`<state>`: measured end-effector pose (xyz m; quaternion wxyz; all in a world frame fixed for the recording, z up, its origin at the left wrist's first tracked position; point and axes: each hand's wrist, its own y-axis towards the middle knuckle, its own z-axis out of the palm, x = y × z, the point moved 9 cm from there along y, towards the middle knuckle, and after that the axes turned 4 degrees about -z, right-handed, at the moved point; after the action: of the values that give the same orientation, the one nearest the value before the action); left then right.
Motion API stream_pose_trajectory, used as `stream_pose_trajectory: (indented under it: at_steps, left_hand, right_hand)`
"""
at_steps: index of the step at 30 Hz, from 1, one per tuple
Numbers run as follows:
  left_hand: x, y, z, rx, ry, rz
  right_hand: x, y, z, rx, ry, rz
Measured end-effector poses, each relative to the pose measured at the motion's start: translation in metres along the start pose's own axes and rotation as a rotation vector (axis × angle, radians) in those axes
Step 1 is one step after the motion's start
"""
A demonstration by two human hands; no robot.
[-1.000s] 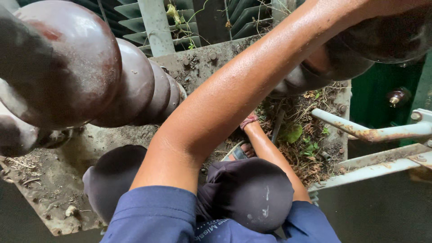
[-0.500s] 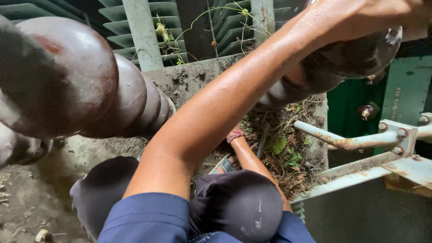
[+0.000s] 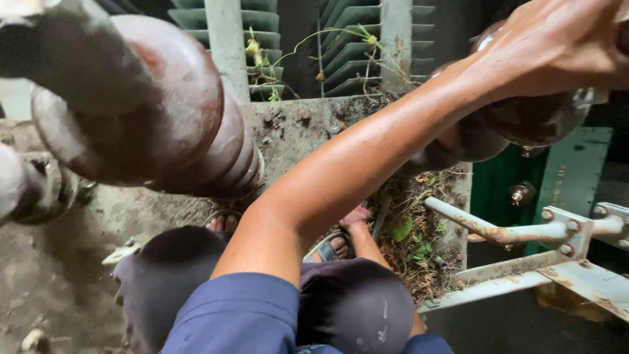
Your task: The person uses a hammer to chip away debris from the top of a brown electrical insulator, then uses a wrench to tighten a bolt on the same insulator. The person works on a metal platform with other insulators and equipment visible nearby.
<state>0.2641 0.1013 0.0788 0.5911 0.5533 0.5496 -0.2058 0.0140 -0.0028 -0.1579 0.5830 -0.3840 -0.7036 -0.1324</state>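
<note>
My view has shifted closer; my left hand (image 3: 557, 46) grips the glossy brown ribbed ceramic insulator (image 3: 524, 121), my right hand (image 3: 357, 216) hanging low, grip unclear.

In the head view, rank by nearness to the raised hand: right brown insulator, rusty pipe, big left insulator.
1. Right brown insulator, directly under the left hand, touching.
2. Rusty pipe, lower right.
3. Big left insulator, far left.

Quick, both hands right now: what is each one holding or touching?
Left hand: down low among dead leaves; grip cannot be told.
Right hand: on top of the brown ribbed insulator; whether it grips cannot be told.
</note>
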Motion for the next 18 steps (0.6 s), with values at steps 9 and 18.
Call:
stream_pose_trajectory:
  at_steps: [9, 18]
  left_hand:
    - [-0.032, 0.006, -0.036, 0.067, -0.137, -0.050]
    - [-0.046, 0.001, -0.054, 0.074, -0.168, -0.083]
  right_hand:
    - [0.294, -0.039, -0.251, -0.731, -0.513, -0.909]
    - [0.360, 0.058, -0.263, -0.326, -0.654, -0.908]
